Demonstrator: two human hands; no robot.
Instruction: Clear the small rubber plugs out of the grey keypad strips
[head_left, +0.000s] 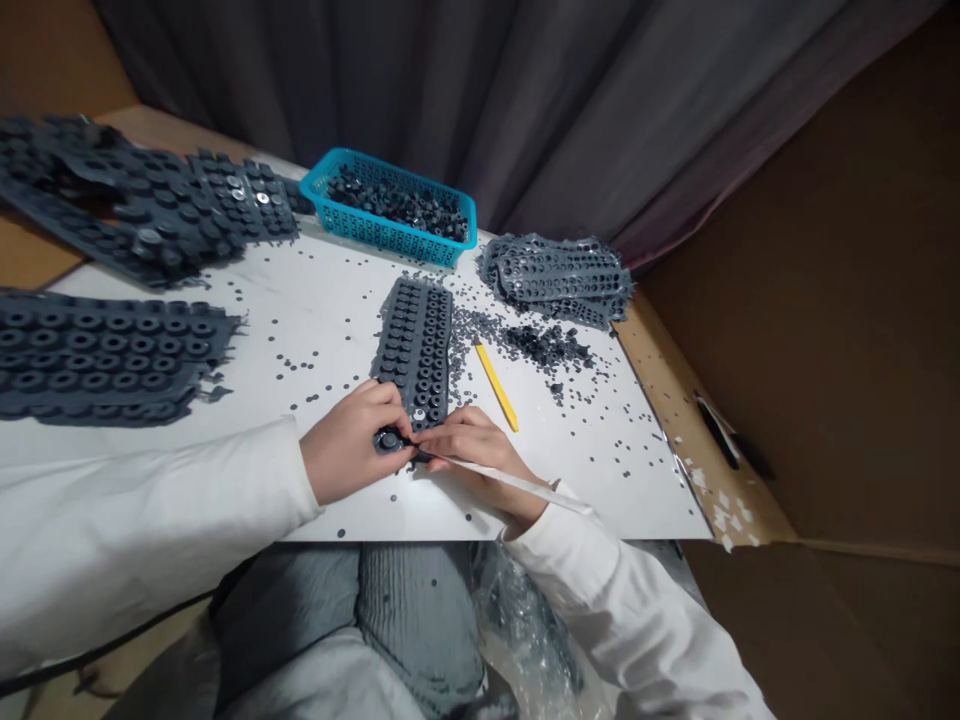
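A dark grey rubber strip [415, 340] studded with rows of round rings lies on the white board [322, 300], its near end between my hands. My left hand [352, 450] is curled, with its fingertips pinching a ring at the strip's near corner. My right hand [474, 445] is closed around a thin white stick-like tool [525, 485], whose tip meets the same corner. A yellow stick [496, 385] lies just right of the strip.
A blue basket [390, 208] of loose grey rings stands at the back. Large ringed rubber sheets [142, 205] lie at the left, with a further stack [97, 355] in front of them, and emptied sheets [559, 275] at the right. Loose rings [547, 345] and tiny discs are scattered around. A brown cardboard wall [825, 350] stands on the right.
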